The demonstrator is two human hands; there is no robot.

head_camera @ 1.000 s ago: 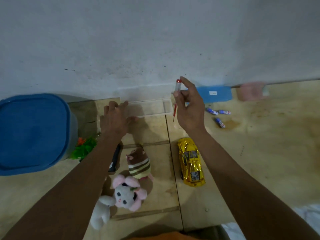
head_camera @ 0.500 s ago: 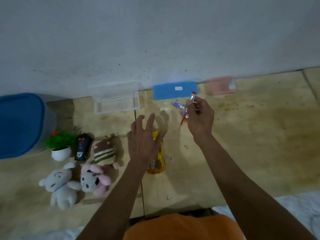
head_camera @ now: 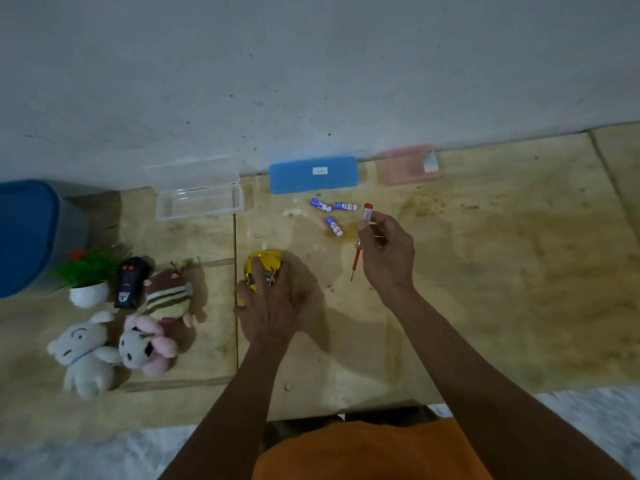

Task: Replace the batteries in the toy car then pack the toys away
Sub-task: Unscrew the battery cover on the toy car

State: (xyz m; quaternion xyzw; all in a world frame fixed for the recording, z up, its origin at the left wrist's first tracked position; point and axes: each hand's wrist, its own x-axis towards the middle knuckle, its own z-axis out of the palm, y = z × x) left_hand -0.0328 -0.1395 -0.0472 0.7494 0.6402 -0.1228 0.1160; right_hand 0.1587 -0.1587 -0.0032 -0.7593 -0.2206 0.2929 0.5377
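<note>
The yellow toy car (head_camera: 264, 268) was gripped on the worktop (head_camera: 485, 271) by the left hand (head_camera: 268, 308); a red-tipped screwdriver (head_camera: 360, 242) was pinched in the right hand (head_camera: 388, 252).

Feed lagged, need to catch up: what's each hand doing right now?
Left hand: fingers laid over the yellow toy car on the floor, gripping it.
Right hand: pinching the red screwdriver, tip pointing down.

A tan tiled floor (head_camera: 502, 271) carries a yellow toy car (head_camera: 265, 266), three batteries (head_camera: 333, 226), a clear open box (head_camera: 199, 202), a blue case (head_camera: 313, 174), a pink box (head_camera: 408, 166), a blue-lidded bin (head_camera: 31, 233), a potted plant (head_camera: 88, 284), a black remote (head_camera: 130, 282) and three plush toys (head_camera: 145, 344).
</note>
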